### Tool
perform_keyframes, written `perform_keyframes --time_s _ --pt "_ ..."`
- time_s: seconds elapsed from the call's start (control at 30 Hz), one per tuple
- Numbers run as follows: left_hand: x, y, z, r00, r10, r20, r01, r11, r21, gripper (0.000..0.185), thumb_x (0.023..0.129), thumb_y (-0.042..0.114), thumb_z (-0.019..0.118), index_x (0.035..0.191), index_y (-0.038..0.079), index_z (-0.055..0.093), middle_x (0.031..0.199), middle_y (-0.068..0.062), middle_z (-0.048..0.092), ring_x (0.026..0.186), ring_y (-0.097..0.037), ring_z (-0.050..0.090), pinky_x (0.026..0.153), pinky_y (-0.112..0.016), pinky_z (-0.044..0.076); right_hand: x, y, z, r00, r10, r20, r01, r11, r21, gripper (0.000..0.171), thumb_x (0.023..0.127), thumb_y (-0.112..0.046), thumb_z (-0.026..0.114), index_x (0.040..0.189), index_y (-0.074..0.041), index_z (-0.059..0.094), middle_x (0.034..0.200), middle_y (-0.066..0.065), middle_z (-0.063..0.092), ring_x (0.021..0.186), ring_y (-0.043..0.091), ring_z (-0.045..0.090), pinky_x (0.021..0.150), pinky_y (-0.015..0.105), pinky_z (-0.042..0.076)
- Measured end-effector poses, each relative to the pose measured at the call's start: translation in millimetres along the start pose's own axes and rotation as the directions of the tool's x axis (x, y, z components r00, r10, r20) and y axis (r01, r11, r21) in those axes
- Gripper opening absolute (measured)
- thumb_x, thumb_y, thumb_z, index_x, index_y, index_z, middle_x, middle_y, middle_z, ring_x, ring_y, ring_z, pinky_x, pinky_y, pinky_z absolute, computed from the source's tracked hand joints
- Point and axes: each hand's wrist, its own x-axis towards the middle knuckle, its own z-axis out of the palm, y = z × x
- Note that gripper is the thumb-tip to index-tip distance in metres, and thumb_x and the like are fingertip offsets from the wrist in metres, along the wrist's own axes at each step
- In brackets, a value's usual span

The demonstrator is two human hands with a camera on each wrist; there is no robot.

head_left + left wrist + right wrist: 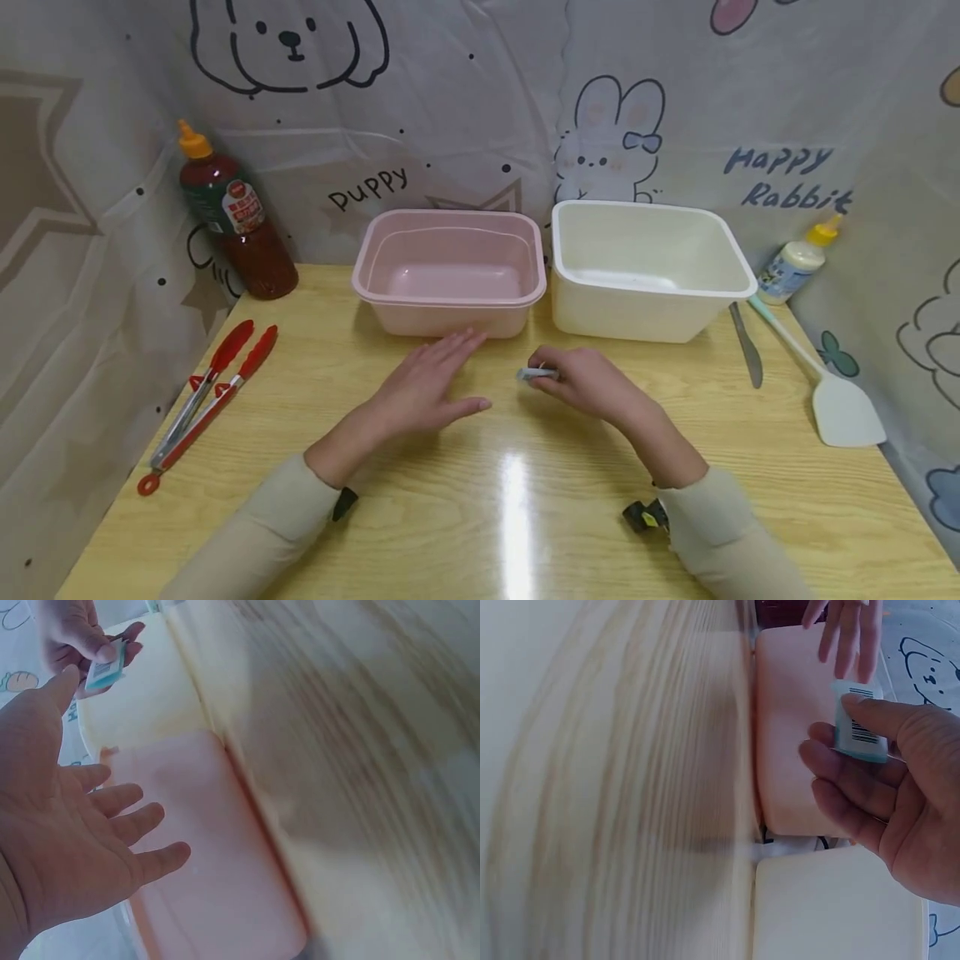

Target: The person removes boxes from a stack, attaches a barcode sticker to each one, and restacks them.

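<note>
My right hand [588, 379] pinches a small flat pale-teal piece [862, 724] between thumb and fingers above the table. A white barcode label covers the face seen in the right wrist view; its exact kind cannot be told. My left hand [423, 387] is held out with straight, spread fingers and nothing in it. Its fingertips are close to the front of a pink plastic bin [450, 321]; whether they touch cannot be told. To the right of that bin stands a deeper cream-white bin [630, 312].
Red-handled tongs [210, 400] lie at the left, below a large red sauce bottle [240, 221]. On the right are a table knife [746, 346], a white spatula [843, 408] and a small yellow-capped bottle [795, 262]. A printed cloth [465, 108] hangs behind the wooden table [442, 517].
</note>
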Motion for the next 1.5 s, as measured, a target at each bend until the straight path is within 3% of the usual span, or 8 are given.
perform_keyframes --time_s 0.23,0.37,0.57,0.8,0.9,1.07,1.3,1.5 --pt "11.9 1.5 1.5 0.992 -0.111 -0.054 0.098 0.974 -0.205 0.069 0.096 0.053 0.063 0.154 0.02 0.044 0.151 -0.005 0.055 0.135 -0.029 0.056 0.109 -0.05 0.047 12.1 -7.5 2.7 0.999 0.046 -0.011 -0.044 0.99 0.135 0.016 0.097 -0.028 0.069 0.103 -0.014 0.074 0.082 -0.003 0.075 0.068 0.005 0.064 0.062 0.026 0.053" --pt "16.5 5.3 3.5 0.985 -0.152 -0.079 0.112 0.922 -0.372 0.052 0.096 0.045 0.067 0.143 0.023 0.059 0.139 0.0 0.066 0.12 -0.024 0.066 0.099 -0.048 0.055 14.4 -10.1 3.7 0.996 0.091 -0.009 -0.086 0.965 0.246 0.019 0.098 -0.028 0.068 0.095 -0.011 0.076 0.079 0.003 0.077 0.067 0.006 0.067 0.06 0.026 0.055" --pt "21.5 9.9 6.2 0.984 -0.156 -0.085 0.082 0.824 -0.56 0.035 0.096 0.028 0.072 0.129 0.019 0.069 0.121 -0.001 0.074 0.102 -0.016 0.072 0.089 -0.037 0.059 18.1 -13.9 2.3 0.997 0.08 0.016 -0.081 0.945 0.318 0.025 0.1 -0.03 0.066 0.088 -0.009 0.076 0.075 0.003 0.076 0.066 0.007 0.069 0.061 0.028 0.055" --pt "23.1 12.3 8.3 0.978 -0.183 -0.098 0.084 0.781 -0.619 0.014 0.095 0.019 0.072 0.106 0.013 0.076 0.096 -0.003 0.078 0.086 -0.012 0.071 0.077 -0.03 0.058 23.7 -17.1 3.8 0.996 0.073 0.06 -0.089 0.928 0.362 0.028 0.099 -0.03 0.066 0.088 -0.006 0.075 0.072 0.001 0.074 0.066 0.01 0.069 0.062 0.028 0.056" --pt "22.6 12.4 9.0 0.972 -0.208 -0.107 0.091 0.758 -0.646 0.009 0.094 0.015 0.073 0.1 0.009 0.076 0.09 -0.006 0.078 0.079 -0.016 0.072 0.07 -0.028 0.055 25.9 -17.3 6.0 0.996 0.089 0.032 -0.094 0.928 0.36 0.022 0.098 -0.03 0.068 0.094 -0.01 0.077 0.078 0.003 0.075 0.068 0.011 0.069 0.062 0.027 0.055" --pt "22.0 11.5 9.5 0.963 -0.256 -0.089 0.133 0.731 -0.669 0.008 0.093 0.014 0.074 0.096 0.007 0.075 0.085 -0.005 0.077 0.077 -0.024 0.073 0.065 -0.026 0.054 29.4 -15.8 8.2 0.991 0.121 -0.063 -0.089 0.923 0.374 0.014 0.097 -0.023 0.071 0.101 -0.013 0.078 0.083 0.001 0.073 0.07 0.016 0.062 0.06 0.026 0.05" --pt "21.1 9.1 11.8 0.955 -0.294 -0.046 0.184 0.706 -0.684 0.009 0.093 0.014 0.074 0.095 0.005 0.074 0.083 -0.008 0.076 0.071 -0.015 0.069 0.061 -0.025 0.051 31.6 -15.4 11.9 0.988 0.102 -0.114 -0.054 0.929 0.367 0.015 0.096 -0.023 0.072 0.103 -0.013 0.08 0.084 0.0 0.075 0.068 0.011 0.06 0.059 0.024 0.05" --pt "20.5 8.1 12.5 0.954 -0.298 -0.025 0.2 0.698 -0.688 0.01 0.093 0.016 0.074 0.093 0.006 0.073 0.086 -0.012 0.076 0.077 -0.029 0.071 0.056 -0.024 0.047 32.9 -13.8 12.9 0.987 0.086 -0.138 -0.032 0.936 0.352 0.016 0.096 -0.023 0.071 0.106 -0.016 0.081 0.089 -0.002 0.078 0.067 0.011 0.058 0.059 0.024 0.047"
